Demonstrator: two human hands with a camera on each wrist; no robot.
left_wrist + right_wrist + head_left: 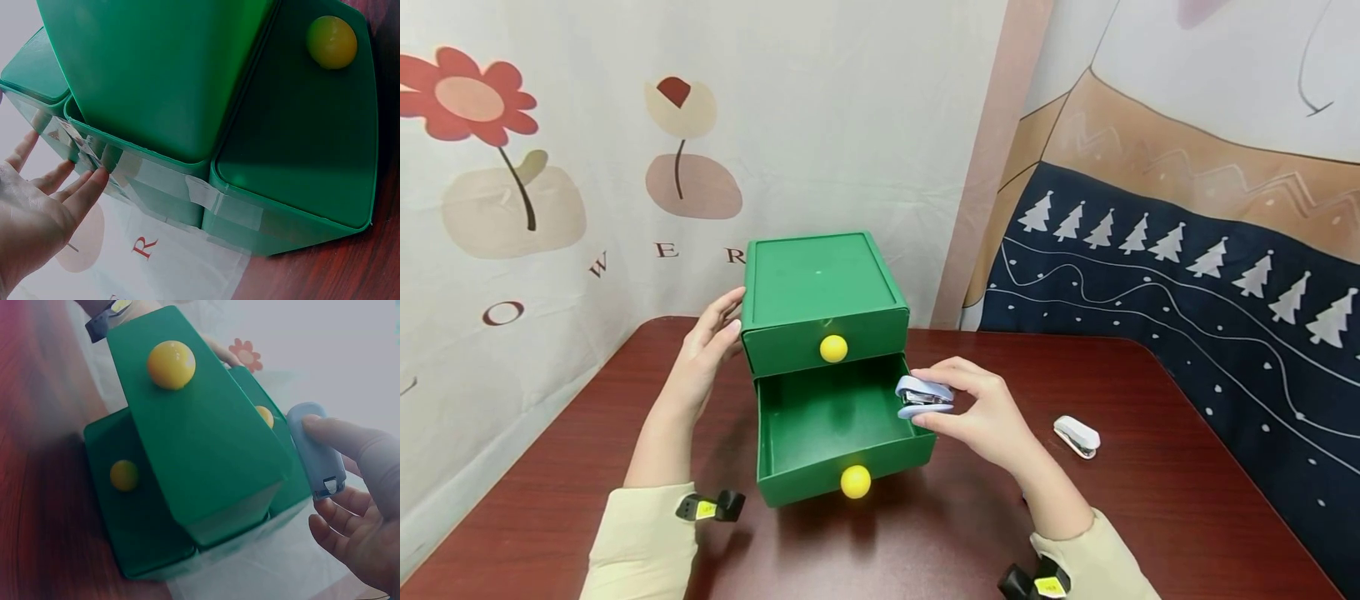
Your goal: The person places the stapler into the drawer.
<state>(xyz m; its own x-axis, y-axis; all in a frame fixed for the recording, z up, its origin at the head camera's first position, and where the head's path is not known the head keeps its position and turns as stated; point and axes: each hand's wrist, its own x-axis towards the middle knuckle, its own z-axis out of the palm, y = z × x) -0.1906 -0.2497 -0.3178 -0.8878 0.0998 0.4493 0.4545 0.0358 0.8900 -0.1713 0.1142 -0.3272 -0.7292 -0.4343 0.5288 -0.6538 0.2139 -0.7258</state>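
Letters I can read on the pale printed fabric backdrop (pixel 865 133): "O W E R". My left hand (pixel 702 357) has its fingers loosely spread against a green plastic three-drawer box (pixel 820 279). The middle drawer (pixel 801 478), round yellow knob, is pulled out, green bottom showing. My right hand (pixel 983 414) pinches a lilac-blue plastic stapler (pixel 928 389) by that drawer's right edge; a small white stapler (pixel 1077 435) sits on the red-brown desk (pixel 1165 508).
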